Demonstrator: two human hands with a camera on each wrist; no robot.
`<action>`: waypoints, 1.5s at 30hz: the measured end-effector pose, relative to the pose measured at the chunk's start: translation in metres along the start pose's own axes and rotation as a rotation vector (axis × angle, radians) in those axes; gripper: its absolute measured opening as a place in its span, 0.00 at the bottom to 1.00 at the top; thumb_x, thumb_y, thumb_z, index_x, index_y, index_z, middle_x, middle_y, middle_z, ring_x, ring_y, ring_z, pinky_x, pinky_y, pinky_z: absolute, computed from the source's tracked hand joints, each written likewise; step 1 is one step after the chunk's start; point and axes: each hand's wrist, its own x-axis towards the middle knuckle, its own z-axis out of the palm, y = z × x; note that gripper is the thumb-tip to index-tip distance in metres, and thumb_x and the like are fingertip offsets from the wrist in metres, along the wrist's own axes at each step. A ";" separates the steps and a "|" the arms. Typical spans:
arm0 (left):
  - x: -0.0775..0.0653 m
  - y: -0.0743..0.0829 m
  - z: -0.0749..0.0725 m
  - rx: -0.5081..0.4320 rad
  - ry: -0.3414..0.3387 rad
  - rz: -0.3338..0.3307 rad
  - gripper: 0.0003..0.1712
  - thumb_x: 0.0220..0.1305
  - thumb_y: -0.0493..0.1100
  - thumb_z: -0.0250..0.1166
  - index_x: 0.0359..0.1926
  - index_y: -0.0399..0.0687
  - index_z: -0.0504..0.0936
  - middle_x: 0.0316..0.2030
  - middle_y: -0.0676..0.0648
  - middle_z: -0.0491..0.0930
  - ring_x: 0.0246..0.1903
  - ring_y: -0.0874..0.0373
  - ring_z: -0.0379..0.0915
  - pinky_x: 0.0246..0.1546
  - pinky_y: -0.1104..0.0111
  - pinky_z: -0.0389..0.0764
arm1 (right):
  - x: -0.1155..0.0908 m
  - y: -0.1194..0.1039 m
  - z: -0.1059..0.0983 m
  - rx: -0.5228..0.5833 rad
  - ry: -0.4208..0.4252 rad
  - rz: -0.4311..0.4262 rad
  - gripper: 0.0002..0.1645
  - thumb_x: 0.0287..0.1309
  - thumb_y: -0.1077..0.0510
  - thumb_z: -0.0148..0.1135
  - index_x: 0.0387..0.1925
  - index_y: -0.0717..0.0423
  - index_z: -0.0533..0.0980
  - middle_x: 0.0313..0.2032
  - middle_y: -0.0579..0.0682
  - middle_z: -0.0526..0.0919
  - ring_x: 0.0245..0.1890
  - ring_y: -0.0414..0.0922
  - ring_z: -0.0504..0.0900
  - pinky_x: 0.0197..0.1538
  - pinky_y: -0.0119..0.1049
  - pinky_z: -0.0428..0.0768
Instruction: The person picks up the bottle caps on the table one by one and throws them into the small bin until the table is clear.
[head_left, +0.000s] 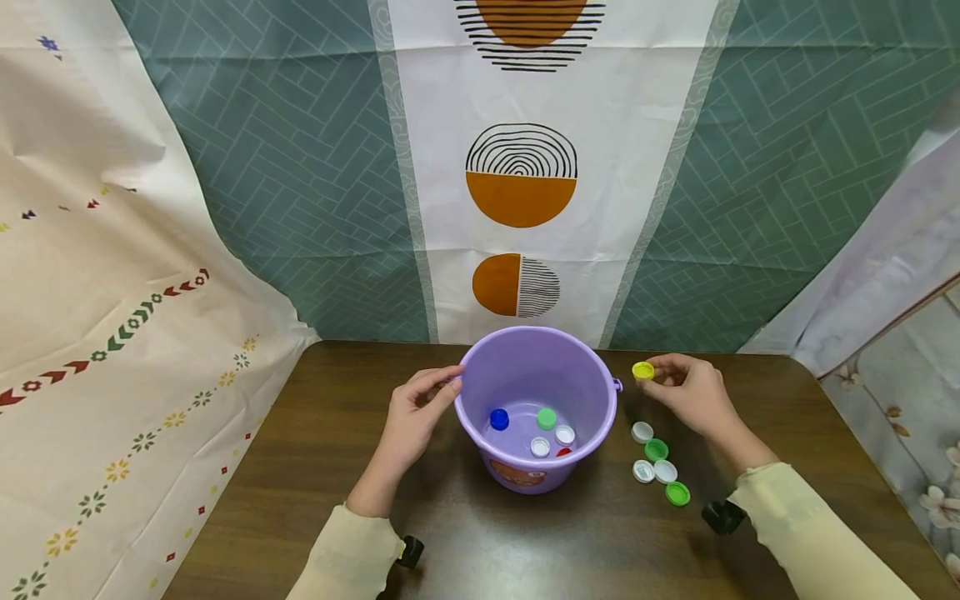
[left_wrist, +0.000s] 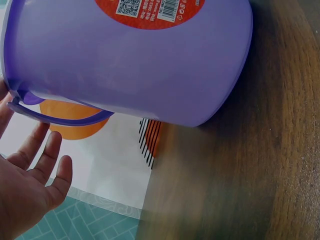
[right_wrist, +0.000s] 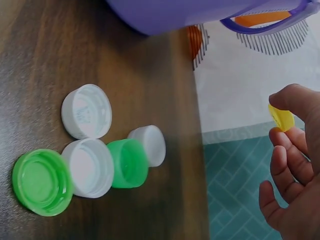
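Note:
A purple bucket (head_left: 536,475) stands upright on the table with several bottle caps on its floor: a blue cap (head_left: 499,419), a green cap (head_left: 546,418), two white ones and a partly hidden red cap (head_left: 564,452). My left hand (head_left: 415,417) holds the bucket's left rim between thumb and forefinger, the other fingers loose beside the bucket handle (left_wrist: 75,120). Right of the bucket, my right hand (head_left: 693,396) pinches a yellow bottle cap (right_wrist: 283,119) by its edge, raised above the table. Beneath it lie white caps (head_left: 642,472) and green caps (head_left: 678,493) in a loose cluster.
The brown wooden table (head_left: 480,542) ends at a patterned curtain (head_left: 300,167) behind the bucket. A cream cloth (head_left: 150,350) hangs along the left side, and pale floral fabric (head_left: 900,400) borders the right.

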 end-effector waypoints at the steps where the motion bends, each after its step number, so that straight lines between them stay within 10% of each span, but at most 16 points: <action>1: 0.000 0.000 0.000 0.002 0.000 0.001 0.15 0.61 0.40 0.64 0.48 0.41 0.82 0.43 0.41 0.81 0.31 0.58 0.69 0.27 0.74 0.70 | 0.001 -0.002 -0.001 0.009 0.002 0.000 0.20 0.47 0.45 0.71 0.40 0.50 0.80 0.32 0.47 0.83 0.28 0.38 0.74 0.27 0.25 0.73; 12: -0.001 0.000 0.001 -0.001 0.007 0.011 0.15 0.60 0.39 0.64 0.48 0.40 0.82 0.44 0.41 0.81 0.31 0.64 0.70 0.27 0.75 0.70 | 0.007 -0.019 -0.011 0.112 -0.002 0.005 0.23 0.45 0.43 0.71 0.42 0.49 0.80 0.38 0.50 0.85 0.33 0.35 0.79 0.33 0.23 0.78; 25: -0.001 -0.001 0.000 -0.006 0.005 0.003 0.14 0.61 0.40 0.64 0.48 0.41 0.82 0.43 0.43 0.81 0.34 0.42 0.70 0.28 0.74 0.71 | 0.011 -0.041 -0.017 0.174 -0.028 -0.008 0.25 0.46 0.43 0.71 0.45 0.48 0.80 0.42 0.49 0.85 0.37 0.37 0.81 0.36 0.22 0.79; 45: -0.001 -0.001 0.001 -0.011 0.011 0.009 0.15 0.60 0.39 0.64 0.48 0.40 0.82 0.44 0.42 0.81 0.31 0.55 0.70 0.27 0.75 0.70 | -0.002 -0.103 -0.029 0.230 -0.048 -0.044 0.22 0.48 0.50 0.71 0.46 0.52 0.79 0.42 0.50 0.85 0.36 0.37 0.83 0.38 0.23 0.79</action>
